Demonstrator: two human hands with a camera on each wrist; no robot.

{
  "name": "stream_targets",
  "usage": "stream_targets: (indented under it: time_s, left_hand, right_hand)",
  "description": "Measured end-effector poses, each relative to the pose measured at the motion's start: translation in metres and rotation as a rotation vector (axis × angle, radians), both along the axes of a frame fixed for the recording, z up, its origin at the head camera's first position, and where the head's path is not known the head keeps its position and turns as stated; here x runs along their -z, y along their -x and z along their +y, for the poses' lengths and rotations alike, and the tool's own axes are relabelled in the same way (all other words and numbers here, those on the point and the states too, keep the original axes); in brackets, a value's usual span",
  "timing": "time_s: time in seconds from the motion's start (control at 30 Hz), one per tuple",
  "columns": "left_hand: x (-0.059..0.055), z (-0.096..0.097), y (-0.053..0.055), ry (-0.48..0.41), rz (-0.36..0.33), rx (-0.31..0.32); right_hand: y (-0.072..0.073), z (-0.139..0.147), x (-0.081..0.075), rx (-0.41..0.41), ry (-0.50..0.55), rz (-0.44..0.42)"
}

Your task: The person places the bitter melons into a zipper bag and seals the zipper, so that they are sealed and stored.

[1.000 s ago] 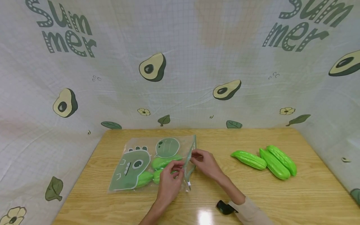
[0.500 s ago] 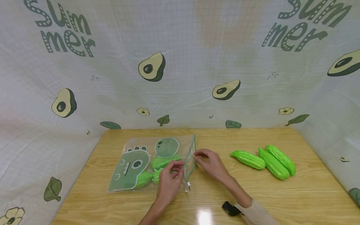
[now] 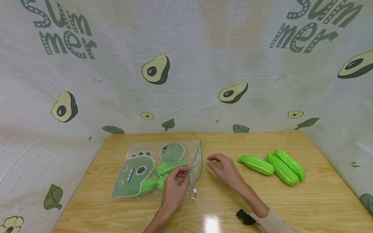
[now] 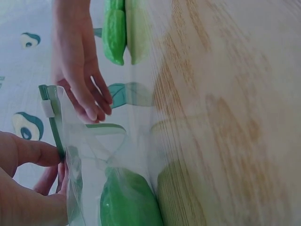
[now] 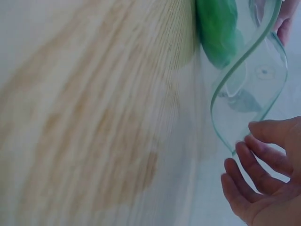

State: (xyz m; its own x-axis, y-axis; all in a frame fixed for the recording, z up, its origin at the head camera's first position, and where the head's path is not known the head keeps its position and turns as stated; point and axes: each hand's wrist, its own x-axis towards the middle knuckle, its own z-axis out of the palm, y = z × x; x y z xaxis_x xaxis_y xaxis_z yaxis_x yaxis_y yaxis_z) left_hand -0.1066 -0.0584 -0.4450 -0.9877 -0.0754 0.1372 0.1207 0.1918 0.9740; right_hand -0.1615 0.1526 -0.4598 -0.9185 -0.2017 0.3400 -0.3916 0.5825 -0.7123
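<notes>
A clear zip bag printed with a green dinosaur lies on its side, its zip mouth facing right. Several ridged green gourds, like bitter melons, show through its plastic. My left hand pinches the front layer of the bag's mouth between thumb and fingers. In the left wrist view, a white slider sits on the zip strip. The mouth gapes, as the right wrist view shows by its two curved rims. My right hand hovers just right of the mouth, fingers relaxed and holding nothing.
Three more green gourds lie on the right of the wooden table. A cloth printed with avocados and leaves hangs behind and at both sides. A black device is at my right wrist.
My right hand has let go of the bag's mouth and drawn back to the right. The mouth has widened. My left hand keeps its pinch in the same place.
</notes>
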Motion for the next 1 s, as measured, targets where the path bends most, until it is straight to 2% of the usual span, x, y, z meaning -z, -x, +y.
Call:
stream_targets:
  time_s: [0.17,0.37,0.6,0.77,1.0]
  left_hand:
    - [0.000,0.000,0.000,0.000,-0.001,0.001]
    - [0.001,0.000,-0.001,-0.005,0.028,0.006]
    - [-0.002,0.000,-0.002,-0.014,-0.004,0.010]
    - [-0.001,-0.001,-0.001,-0.007,0.002,0.013]
    - [-0.001,-0.001,0.000,0.007,-0.003,0.008]
  right_hand:
    - [-0.001,0.007,0.001,0.001,-0.010,0.025]
    - [-0.003,0.015,0.000,0.016,-0.032,0.072]
    - [-0.005,0.025,0.001,0.038,-0.078,0.126]
    - [-0.005,0.031,0.002,0.042,-0.091,0.163]
    - [-0.006,0.041,0.001,0.065,-0.098,0.167]
